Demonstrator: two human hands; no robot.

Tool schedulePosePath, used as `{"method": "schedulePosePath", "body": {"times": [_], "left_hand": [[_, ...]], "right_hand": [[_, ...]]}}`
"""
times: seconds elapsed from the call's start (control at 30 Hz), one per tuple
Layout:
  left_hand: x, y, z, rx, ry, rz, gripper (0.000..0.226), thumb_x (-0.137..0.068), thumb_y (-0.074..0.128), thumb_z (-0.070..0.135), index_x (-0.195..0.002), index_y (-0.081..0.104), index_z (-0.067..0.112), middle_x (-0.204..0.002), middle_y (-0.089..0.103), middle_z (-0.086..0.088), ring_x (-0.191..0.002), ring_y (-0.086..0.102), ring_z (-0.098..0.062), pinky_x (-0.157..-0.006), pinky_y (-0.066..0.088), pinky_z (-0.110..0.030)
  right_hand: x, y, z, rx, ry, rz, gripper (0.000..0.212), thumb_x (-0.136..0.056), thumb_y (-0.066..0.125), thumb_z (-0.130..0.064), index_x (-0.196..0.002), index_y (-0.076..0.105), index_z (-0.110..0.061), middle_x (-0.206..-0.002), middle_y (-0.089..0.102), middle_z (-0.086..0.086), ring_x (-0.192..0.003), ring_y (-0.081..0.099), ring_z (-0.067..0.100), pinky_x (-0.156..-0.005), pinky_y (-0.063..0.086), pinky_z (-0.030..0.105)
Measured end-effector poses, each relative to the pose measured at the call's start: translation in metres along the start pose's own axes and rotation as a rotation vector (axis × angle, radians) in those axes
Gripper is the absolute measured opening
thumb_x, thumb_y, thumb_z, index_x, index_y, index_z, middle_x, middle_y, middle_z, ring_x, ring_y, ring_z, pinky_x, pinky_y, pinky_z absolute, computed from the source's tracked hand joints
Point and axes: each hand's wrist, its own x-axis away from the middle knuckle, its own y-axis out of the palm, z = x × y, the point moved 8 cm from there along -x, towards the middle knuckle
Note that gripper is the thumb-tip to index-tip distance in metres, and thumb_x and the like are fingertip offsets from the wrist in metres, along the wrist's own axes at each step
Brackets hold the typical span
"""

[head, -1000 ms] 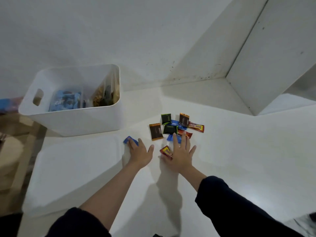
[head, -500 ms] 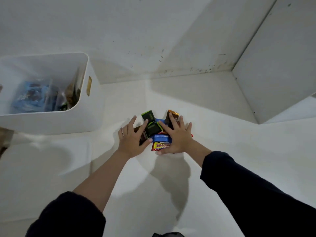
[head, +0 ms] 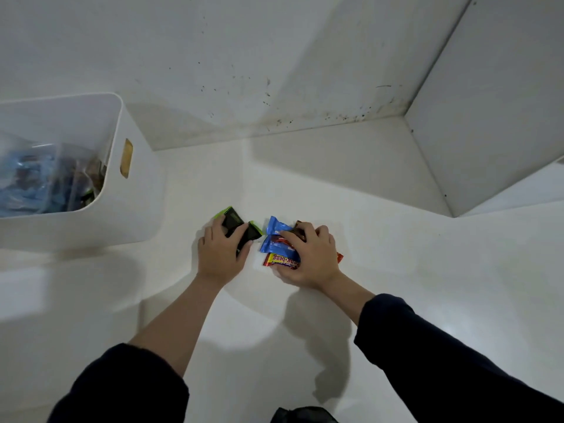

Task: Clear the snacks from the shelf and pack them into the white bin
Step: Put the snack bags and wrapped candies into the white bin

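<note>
The left hand (head: pixel 220 254) is clamped on black-and-green packets (head: pixel 235 222); the right hand (head: pixel 311 254) is clamped on blue packets (head: pixel 274 236) and a red bar (head: pixel 282 260) beneath it. The bin (head: pixel 134 209) stands left.

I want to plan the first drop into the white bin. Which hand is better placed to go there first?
Probably the left hand. It lies nearer the white bin, its fingers closed on the black-and-green packets. The right hand, on the blue and red snacks, would have to cross over it.

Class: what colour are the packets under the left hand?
Black packets with green edges, head view.
</note>
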Motion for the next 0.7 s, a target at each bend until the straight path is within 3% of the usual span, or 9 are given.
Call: {"method": "schedulePosePath", "body": {"times": [0.17, 0.3, 0.37, 0.47, 0.6, 0.7], "left_hand": [[0.016, -0.009, 0.001, 0.112, 0.005, 0.026, 0.037, -0.084, 0.045, 0.044, -0.108, 0.066, 0.025, -0.103, 0.055, -0.018, -0.075, 0.060, -0.036, -0.054, 0.051, -0.035], [0.029, -0.021, -0.001, 0.234, 0.019, 0.041, 0.036, -0.085, 0.045, 0.044, -0.097, 0.069, 0.021, -0.099, 0.051, -0.013, -0.065, 0.058, -0.029, -0.047, 0.051, -0.032], [0.037, -0.030, -0.003, 0.311, 0.014, 0.052, 0.037, -0.085, 0.043, 0.045, -0.094, 0.070, 0.020, -0.099, 0.049, -0.009, -0.064, 0.058, -0.024, -0.047, 0.051, -0.032], [0.050, -0.051, -0.007, 0.437, 0.005, 0.092, 0.038, -0.084, 0.043, 0.045, -0.091, 0.069, 0.020, -0.099, 0.047, -0.004, -0.064, 0.057, -0.017, -0.051, 0.050, -0.029], [0.064, -0.094, -0.020, 0.632, -0.018, 0.193, 0.041, -0.086, 0.042, 0.047, -0.093, 0.069, 0.017, -0.103, 0.044, -0.002, -0.063, 0.052, -0.014, -0.058, 0.045, -0.024], [0.069, -0.130, -0.042, 0.738, -0.027, 0.273, 0.040, -0.087, 0.043, 0.045, -0.093, 0.068, 0.014, -0.104, 0.043, -0.003, -0.065, 0.056, -0.016, -0.061, 0.053, -0.031]], "right_hand": [[0.010, 0.001, 0.007, -0.156, 0.165, -0.032, 0.061, -0.058, 0.070, -0.054, -0.114, 0.057, -0.032, -0.098, 0.052, 0.001, -0.078, 0.053, 0.023, -0.059, 0.046, 0.030], [0.013, -0.002, 0.007, -0.278, 0.296, -0.134, 0.029, -0.067, 0.069, -0.027, -0.091, 0.054, -0.019, -0.082, 0.054, 0.000, -0.070, 0.053, 0.021, -0.054, 0.034, 0.026], [0.017, -0.010, 0.004, -0.395, 0.389, -0.092, 0.023, -0.065, 0.069, -0.022, -0.076, 0.048, -0.021, -0.068, 0.054, -0.003, -0.059, 0.051, 0.016, -0.050, 0.034, 0.026], [0.023, -0.024, -0.004, -0.560, 0.538, 0.015, 0.021, -0.065, 0.074, -0.018, -0.072, 0.054, -0.018, -0.061, 0.055, -0.007, -0.052, 0.050, 0.007, -0.051, 0.037, 0.022], [0.022, -0.040, -0.030, -0.864, 0.673, 0.099, 0.019, -0.064, 0.074, -0.009, -0.075, 0.059, -0.006, -0.064, 0.056, 0.004, -0.057, 0.051, 0.020, -0.059, 0.045, 0.033], [0.013, -0.057, -0.067, -1.041, 0.669, 0.147, 0.018, -0.066, 0.074, -0.001, -0.078, 0.061, -0.005, -0.067, 0.057, 0.010, -0.061, 0.054, 0.024, -0.063, 0.050, 0.037]]}}
